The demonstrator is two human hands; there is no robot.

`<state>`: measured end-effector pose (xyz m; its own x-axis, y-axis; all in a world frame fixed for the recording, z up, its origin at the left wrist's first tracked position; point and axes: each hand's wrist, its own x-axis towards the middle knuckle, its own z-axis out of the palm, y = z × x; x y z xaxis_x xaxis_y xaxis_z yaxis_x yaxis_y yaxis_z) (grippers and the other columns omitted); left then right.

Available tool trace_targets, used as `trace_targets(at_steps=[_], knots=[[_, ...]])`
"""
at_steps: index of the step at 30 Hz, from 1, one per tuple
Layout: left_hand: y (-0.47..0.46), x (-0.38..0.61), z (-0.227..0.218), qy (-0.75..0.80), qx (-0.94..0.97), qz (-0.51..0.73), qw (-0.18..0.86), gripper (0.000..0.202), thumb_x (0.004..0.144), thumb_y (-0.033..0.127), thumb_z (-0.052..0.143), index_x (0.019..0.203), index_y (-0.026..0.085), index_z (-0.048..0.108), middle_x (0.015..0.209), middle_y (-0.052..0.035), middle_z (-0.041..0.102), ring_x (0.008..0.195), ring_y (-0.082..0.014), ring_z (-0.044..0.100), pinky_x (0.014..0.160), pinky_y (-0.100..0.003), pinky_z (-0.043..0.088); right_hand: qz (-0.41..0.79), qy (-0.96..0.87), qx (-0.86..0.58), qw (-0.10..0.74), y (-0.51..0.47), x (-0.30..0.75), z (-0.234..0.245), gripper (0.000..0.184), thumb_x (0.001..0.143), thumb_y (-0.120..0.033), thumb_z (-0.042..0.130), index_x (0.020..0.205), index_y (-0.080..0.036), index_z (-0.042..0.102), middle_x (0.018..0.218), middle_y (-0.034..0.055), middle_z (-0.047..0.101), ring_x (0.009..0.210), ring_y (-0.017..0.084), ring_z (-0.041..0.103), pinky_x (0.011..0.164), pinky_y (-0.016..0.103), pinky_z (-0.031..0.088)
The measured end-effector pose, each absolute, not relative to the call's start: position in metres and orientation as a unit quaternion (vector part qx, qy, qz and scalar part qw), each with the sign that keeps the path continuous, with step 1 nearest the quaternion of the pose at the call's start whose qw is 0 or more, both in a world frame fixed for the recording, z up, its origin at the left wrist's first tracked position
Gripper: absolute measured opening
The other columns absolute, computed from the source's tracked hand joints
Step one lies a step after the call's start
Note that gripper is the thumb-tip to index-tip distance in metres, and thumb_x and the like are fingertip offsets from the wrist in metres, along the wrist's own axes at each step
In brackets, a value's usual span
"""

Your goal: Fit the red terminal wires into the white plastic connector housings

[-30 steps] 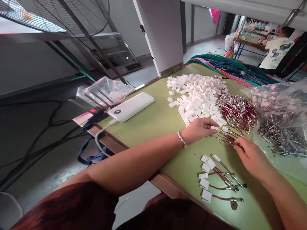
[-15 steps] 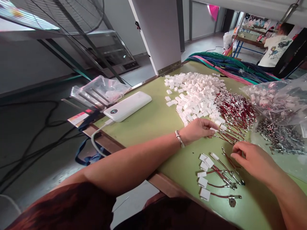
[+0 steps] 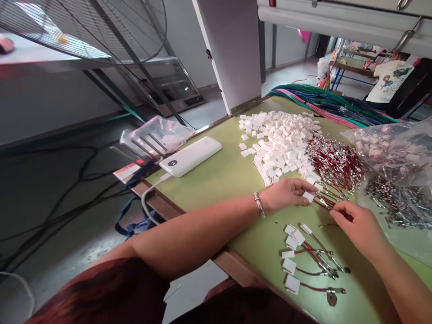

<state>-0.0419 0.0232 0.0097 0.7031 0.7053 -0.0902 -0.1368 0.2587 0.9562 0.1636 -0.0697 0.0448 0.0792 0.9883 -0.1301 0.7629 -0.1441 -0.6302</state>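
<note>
My left hand [image 3: 286, 193] rests on the green table [image 3: 219, 180], its fingertips pinching a small white plastic connector [image 3: 308, 196] at the near edge of a big heap of white connectors [image 3: 280, 141]. My right hand [image 3: 354, 225] is curled, its fingertips pinched on a thin red wire with a metal terminal, just below the pile of red wires [image 3: 334, 159]. Several finished pieces [image 3: 303, 256], white connectors with red wires attached, lie near the table's front edge between my arms.
A white power bank [image 3: 191, 156] with a cable lies at the table's left corner. Clear bags of parts [image 3: 394, 153] sit at the right. Bundles of coloured cables [image 3: 324, 101] lie at the back. A large fan [image 3: 101, 31] stands left. Another person [image 3: 388, 76] sits far right.
My left hand has drawn a white connector out of the heap toward me. My right hand has moved back up toward the loose red wires.
</note>
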Motion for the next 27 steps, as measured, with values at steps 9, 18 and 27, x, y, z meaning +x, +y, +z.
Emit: trace_targets(at_steps=[9, 18, 27], knots=[[0.017, -0.042, 0.015, 0.212, 0.518, 0.262, 0.787, 0.031, 0.066, 0.005, 0.071, 0.095, 0.015, 0.068, 0.09, -0.0026, 0.072, 0.077, -0.0093, 0.065, 0.078, -0.023, 0.055, 0.261, -0.677, -0.663, 0.188, -0.078, 0.157, 0.046, 0.022, 0.089, -0.038, 0.045, 0.074, -0.024, 0.054, 0.058, -0.0035, 0.053, 0.053, 0.013, 0.046, 0.054, 0.026, 0.035], [0.018, -0.044, 0.015, 0.221, 0.527, 0.243, 0.784, 0.025, 0.067, 0.01, 0.076, 0.091, 0.014, 0.07, 0.077, -0.0018, 0.072, 0.069, -0.0104, 0.068, 0.072, -0.023, 0.056, -0.1, -0.781, -0.594, 0.163, -0.082, 0.157, 0.04, 0.029, 0.092, -0.026, 0.041, 0.066, -0.022, 0.052, 0.055, -0.0002, 0.054, 0.051, 0.014, 0.048, 0.052, 0.027, 0.027], [0.013, -0.039, 0.014, 0.225, 0.559, 0.241, 0.761, 0.03, 0.064, 0.008, 0.077, 0.092, 0.013, 0.07, 0.076, -0.0012, 0.072, 0.069, -0.0099, 0.068, 0.069, -0.02, 0.055, -0.22, -0.803, -0.528, 0.168, -0.084, 0.147, 0.042, 0.034, 0.093, -0.017, 0.04, 0.059, -0.021, 0.047, 0.044, -0.0045, 0.043, 0.04, 0.011, 0.04, 0.047, 0.027, 0.022]])
